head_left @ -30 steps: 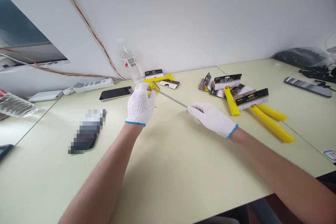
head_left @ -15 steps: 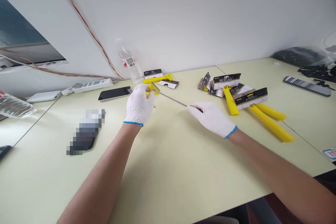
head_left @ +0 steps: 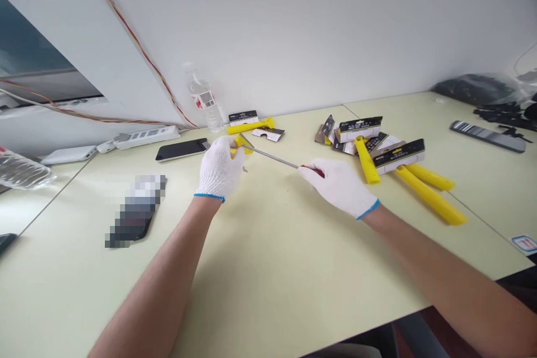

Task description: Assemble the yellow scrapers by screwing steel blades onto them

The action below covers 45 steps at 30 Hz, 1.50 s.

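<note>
My left hand (head_left: pixel 219 166), in a white knit glove with a blue cuff, is closed around a yellow plastic scraper (head_left: pixel 240 141); the fingers hide much of it. A small metal end pokes out below those fingers. My right hand (head_left: pixel 338 184), gloved alike, grips a screwdriver (head_left: pixel 272 156) by its red handle, most of which the palm covers. The long thin shaft points left, and its tip meets the scraper's head beside my left fingers. Both hands are above the table.
Carded yellow scrapers (head_left: pixel 432 193) lie in a pile at the right; another yellow scraper (head_left: pixel 249 126) rests by the wall. A water bottle (head_left: pixel 205 100), a phone (head_left: pixel 182 149), a power strip (head_left: pixel 146 136) and a pixelated dark object (head_left: pixel 136 210) are on the left. A grey bar (head_left: pixel 489 137) lies far right.
More of the red screwdriver handle shows in my right hand, which has turned slightly. Shaft and scraper remain in contact. The whole view has shifted a little.
</note>
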Each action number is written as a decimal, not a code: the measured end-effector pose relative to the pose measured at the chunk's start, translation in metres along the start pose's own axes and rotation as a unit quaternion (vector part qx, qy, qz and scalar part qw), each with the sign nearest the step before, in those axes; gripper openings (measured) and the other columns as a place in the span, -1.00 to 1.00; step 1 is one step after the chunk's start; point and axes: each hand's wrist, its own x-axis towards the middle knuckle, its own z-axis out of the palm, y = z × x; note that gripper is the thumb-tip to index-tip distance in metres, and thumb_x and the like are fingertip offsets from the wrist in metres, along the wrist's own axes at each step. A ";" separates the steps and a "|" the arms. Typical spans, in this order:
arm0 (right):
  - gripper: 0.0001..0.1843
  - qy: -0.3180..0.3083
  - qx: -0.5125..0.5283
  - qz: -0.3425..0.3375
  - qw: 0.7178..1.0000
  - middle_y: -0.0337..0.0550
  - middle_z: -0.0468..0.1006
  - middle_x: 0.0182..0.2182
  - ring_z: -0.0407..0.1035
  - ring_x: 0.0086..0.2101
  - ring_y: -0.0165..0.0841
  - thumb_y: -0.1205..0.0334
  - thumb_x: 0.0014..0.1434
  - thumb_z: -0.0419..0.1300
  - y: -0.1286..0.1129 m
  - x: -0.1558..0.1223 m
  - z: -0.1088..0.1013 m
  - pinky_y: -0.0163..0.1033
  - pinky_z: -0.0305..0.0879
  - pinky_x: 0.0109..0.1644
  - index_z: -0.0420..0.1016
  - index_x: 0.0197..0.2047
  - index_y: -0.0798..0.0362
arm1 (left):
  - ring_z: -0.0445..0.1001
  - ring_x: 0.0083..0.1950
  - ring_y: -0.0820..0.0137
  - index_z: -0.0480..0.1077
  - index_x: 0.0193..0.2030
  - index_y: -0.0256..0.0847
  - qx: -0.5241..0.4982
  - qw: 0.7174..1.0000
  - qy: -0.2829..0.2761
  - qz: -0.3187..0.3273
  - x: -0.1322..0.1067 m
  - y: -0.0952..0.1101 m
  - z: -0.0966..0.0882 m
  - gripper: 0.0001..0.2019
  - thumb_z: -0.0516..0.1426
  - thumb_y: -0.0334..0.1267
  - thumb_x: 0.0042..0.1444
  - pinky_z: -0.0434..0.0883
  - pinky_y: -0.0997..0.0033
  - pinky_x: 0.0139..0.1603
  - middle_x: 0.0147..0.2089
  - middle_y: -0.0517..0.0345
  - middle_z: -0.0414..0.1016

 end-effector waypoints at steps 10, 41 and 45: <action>-0.58 0.076 -0.078 -0.084 0.991 -0.11 0.48 -0.36 0.23 -0.35 -0.40 -0.07 0.42 0.18 0.002 -0.001 0.009 -0.25 -0.02 -0.24 0.46 -0.29 0.13 | 0.63 -0.08 0.09 0.53 0.04 -0.20 -0.001 0.999 0.004 -0.039 0.001 0.005 -0.004 -0.75 0.19 -0.18 0.29 0.51 0.13 0.03 -0.17 -0.05 0.67; -0.63 0.076 -0.101 -0.060 0.990 -0.10 0.49 -0.37 0.25 -0.36 -0.39 0.00 0.45 0.20 -0.002 -0.003 0.012 -0.26 -0.03 -0.25 0.46 -0.27 0.13 | 0.63 -0.13 0.12 0.54 0.01 -0.17 -0.001 0.999 -0.010 -0.040 0.002 0.006 -0.005 -0.77 0.18 -0.19 0.29 0.49 0.14 0.01 -0.25 0.03 0.66; -0.43 -0.134 0.110 0.035 0.984 -0.18 0.33 -0.47 0.07 -0.51 -0.45 -0.25 0.53 0.00 -0.005 -0.004 0.000 -0.30 -0.03 -0.38 0.50 -0.13 0.11 | 0.63 -0.13 0.13 0.53 0.02 -0.17 -0.008 0.999 -0.012 -0.036 0.002 0.008 -0.005 -0.76 0.18 -0.18 0.28 0.50 0.13 0.03 -0.25 0.03 0.66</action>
